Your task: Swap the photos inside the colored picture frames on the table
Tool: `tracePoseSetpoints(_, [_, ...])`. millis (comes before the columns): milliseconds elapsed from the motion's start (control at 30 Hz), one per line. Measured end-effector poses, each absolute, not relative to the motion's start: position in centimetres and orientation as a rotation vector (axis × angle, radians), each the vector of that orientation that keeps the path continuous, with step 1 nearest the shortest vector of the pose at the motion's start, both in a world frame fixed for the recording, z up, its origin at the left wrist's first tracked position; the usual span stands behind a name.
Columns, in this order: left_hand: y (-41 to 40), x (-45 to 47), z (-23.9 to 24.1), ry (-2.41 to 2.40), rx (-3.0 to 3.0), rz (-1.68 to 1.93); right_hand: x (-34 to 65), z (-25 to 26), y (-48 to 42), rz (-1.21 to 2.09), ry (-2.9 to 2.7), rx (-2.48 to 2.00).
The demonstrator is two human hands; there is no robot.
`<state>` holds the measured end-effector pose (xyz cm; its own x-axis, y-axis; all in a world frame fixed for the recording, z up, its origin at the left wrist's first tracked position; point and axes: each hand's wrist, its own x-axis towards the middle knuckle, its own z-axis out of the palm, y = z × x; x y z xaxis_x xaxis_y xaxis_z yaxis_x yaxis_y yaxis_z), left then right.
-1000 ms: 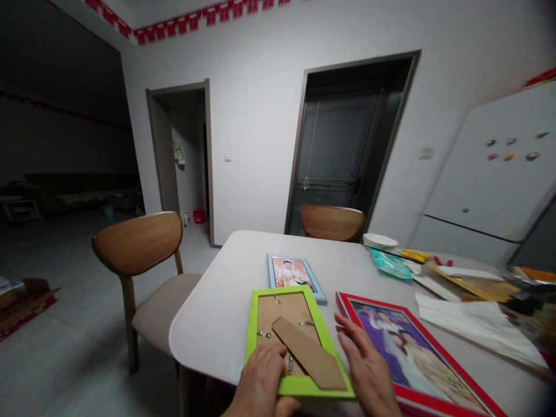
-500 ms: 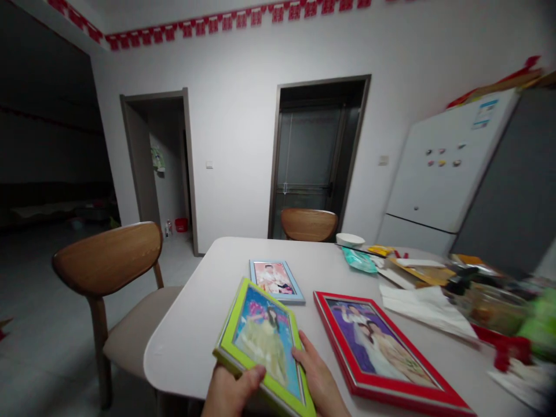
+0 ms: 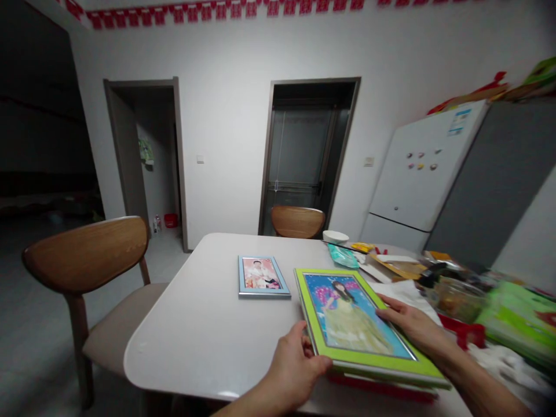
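Green photo frame, left hand gripping near-left corner, right hand clasping right edge

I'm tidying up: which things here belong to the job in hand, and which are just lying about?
Belonging, it seems:
green frame, held by the left hand and right hand
red frame, mostly hidden beneath
blue frame, nearby

Seemingly lying about:
white bowl
teal packet
clear container

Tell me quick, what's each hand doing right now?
Left hand: closed on the green picture frame, near its lower left corner.
Right hand: holding the same frame by its right edge.
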<state>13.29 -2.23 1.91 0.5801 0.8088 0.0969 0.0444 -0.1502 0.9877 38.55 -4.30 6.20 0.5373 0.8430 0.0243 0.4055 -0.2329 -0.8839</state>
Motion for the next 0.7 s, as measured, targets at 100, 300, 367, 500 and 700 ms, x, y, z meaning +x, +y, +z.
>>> tracePoseSetpoints(100, [-2.1, 15.3, 1.2, 0.837, 1.867, 0.705, 40.7, 4.9, -4.0, 0.557, -1.050, -1.884])
tracePoseSetpoints(300, [-1.6, 15.3, 0.3, 0.883, 2.065, 0.638, 40.8, 2.3, -3.5, 0.601, -1.087, -1.892])
tracePoseSetpoints(367, [-1.1, 14.3, 0.1, 0.930, 2.128, 0.609, 39.8, 2.5, -3.2, 0.397, -1.099, -2.006])
tracePoseSetpoints(500, [1.8, 12.5, 0.1, 1.101, 2.260, 0.592, 33.9, 3.1, -2.0, -0.030, -1.369, -1.922])
tracePoseSetpoints(700, [8.5, 10.6, 0.6, 1.316, 2.448, 0.543, 21.0, 0.3, 0.8, 0.128, -1.869, -1.569])
